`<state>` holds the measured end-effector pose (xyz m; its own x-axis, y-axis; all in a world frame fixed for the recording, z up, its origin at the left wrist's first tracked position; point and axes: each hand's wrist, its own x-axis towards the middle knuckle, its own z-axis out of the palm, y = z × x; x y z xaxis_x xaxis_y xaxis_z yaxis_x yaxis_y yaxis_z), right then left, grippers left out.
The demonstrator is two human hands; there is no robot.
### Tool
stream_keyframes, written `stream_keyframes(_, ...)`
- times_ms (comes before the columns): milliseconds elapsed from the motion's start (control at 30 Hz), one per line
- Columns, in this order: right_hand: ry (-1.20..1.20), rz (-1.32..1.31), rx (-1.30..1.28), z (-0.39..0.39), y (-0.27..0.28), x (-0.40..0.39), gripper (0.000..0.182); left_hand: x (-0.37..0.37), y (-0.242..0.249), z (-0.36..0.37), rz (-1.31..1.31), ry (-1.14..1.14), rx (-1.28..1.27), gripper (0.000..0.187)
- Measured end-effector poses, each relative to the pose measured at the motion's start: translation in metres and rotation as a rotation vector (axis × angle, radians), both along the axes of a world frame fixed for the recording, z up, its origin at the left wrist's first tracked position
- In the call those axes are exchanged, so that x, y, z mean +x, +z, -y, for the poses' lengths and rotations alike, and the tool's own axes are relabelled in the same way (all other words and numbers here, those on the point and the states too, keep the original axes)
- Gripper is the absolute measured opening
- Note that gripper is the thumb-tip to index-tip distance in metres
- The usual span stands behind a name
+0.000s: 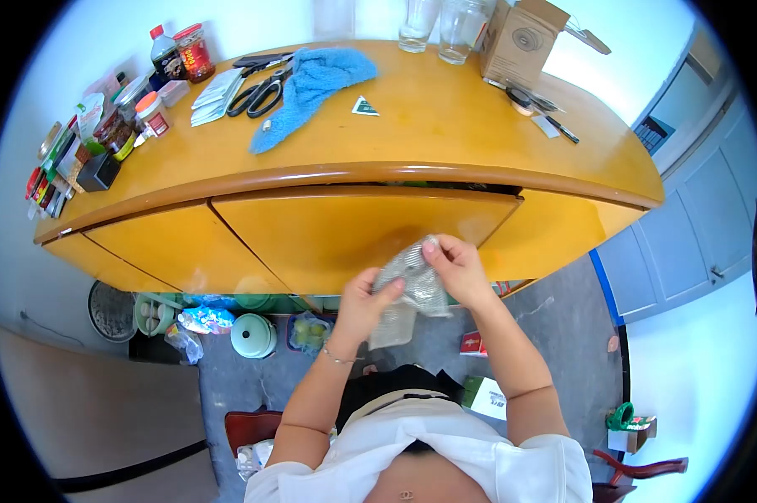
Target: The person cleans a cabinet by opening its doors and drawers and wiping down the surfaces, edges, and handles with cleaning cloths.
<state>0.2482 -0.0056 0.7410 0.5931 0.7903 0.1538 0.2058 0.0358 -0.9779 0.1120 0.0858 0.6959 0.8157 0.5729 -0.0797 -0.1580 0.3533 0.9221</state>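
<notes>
Between my two hands, in front of the cabinet, is a crumpled piece of greyish, see-through bubble wrap (425, 289). My left hand (363, 303) grips its left side, the thumb lying across the front. At its upper right corner, my right hand (459, 267) pinches the edge between thumb and fingers. A flat flap of the wrap hangs below my left hand. Behind the hands is the yellow wooden cabinet (336, 230), its drawer front sitting slightly ajar along the top.
On the cabinet top lie a blue towel (324, 80), black scissors (265, 94) and a small green-white packet (364, 106). Jars and bottles crowd the left end; glasses (462, 32) and a cardboard box (521, 42) stand at the back right. A lidded pot (253, 335) is on the floor.
</notes>
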Motion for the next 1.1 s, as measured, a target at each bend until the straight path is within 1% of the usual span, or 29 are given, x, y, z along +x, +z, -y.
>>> stream_keyframes(67, -0.116, 0.436, 0.059, 0.01, 0.012, 0.008, 0.016, -0.004, 0.005, -0.013, -0.012, 0.231, 0.001, 0.018)
stream_keyframes(133, -0.38, 0.91, 0.069, 0.018, 0.025, 0.029, 0.019, -0.009, 0.013, -0.029, 0.005, 0.566, 0.212, 0.014)
stream_keyframes(167, -0.513, 1.145, 0.076, 0.021, 0.029, 0.04, 0.023, -0.012, 0.017, -0.042, -0.041, 0.757, 0.478, 0.014)
stream_keyframes(200, -0.555, 1.184, -0.016, 0.024, 0.029, 0.048, 0.025, -0.013, 0.022, -0.052, -0.088, 0.944, 0.746, 0.015)
stream_keyframes(267, -0.637, 1.259, -0.199, 0.029, 0.028, 0.06, 0.031, -0.005, 0.035, -0.063, -0.036, 1.062, 0.938, 0.022)
stream_keyframes(300, -0.587, 1.232, -0.209, 0.031, 0.029, 0.065, 0.032, -0.003, 0.043, -0.066, -0.01, 1.12, 1.036, 0.026)
stream_keyframes(400, -0.444, 1.17, -0.224, 0.037, 0.032, 0.076, 0.035, 0.026, 0.068, -0.032, -0.125, 1.021, 1.509, 0.033)
stream_keyframes(433, -0.408, 1.159, -0.215, 0.041, 0.035, 0.076, 0.035, 0.041, 0.061, -0.022, -0.098, 0.946, 1.538, 0.039)
stream_keyframes(467, -0.373, 1.146, -0.21, 0.045, 0.037, 0.074, 0.035, 0.05, 0.058, -0.008, -0.064, 0.832, 1.585, 0.038)
stream_keyframes(533, -0.336, 1.17, -0.191, 0.054, 0.04, 0.066, 0.035, 0.068, 0.052, 0.021, -0.16, 0.585, 1.674, 0.044)
stream_keyframes(567, -0.317, 1.182, -0.183, 0.059, 0.041, 0.062, 0.035, 0.075, 0.049, 0.035, -0.133, 0.559, 1.61, 0.045)
stream_keyframes(633, -0.252, 1.12, -0.17, 0.063, 0.046, 0.052, 0.033, 0.076, 0.051, 0.052, -0.042, 0.495, 1.579, 0.044)
stream_keyframes(667, -0.222, 1.084, -0.167, 0.064, 0.048, 0.045, 0.033, 0.073, 0.051, 0.054, -0.044, 0.486, 1.581, 0.044)
stream_keyframes(767, -0.206, 1.105, -0.197, 0.056, 0.058, 0.024, 0.029, 0.067, 0.051, 0.05, -0.05, 0.477, 1.612, 0.045)
stream_keyframes(800, -0.239, 1.092, -0.222, 0.052, 0.058, 0.021, 0.02, 0.065, 0.05, 0.041, -0.061, 0.483, 1.635, 0.045)
stream_keyframes(867, -0.306, 1.063, -0.222, 0.05, 0.051, 0.021, 0.014, 0.05, 0.05, 0.022, -0.132, 0.491, 1.658, 0.046)
stream_keyframes(933, -0.377, 1.042, -0.211, 0.047, 0.048, 0.021, 0.011, 0.03, 0.047, -0.009, -0.239, 0.589, 1.67, 0.045)
stream_keyframes(1000, -0.448, 1.023, -0.206, 0.047, 0.043, 0.015, 0.01, 0.006, 0.039, -0.047, -0.301, 0.753, 1.674, 0.043)
stream_keyframes(1100, -0.515, 0.997, -0.205, 0.047, 0.041, 0.003, 0.011, -0.026, 0.051, -0.084, -0.392, 0.827, 1.707, 0.04)
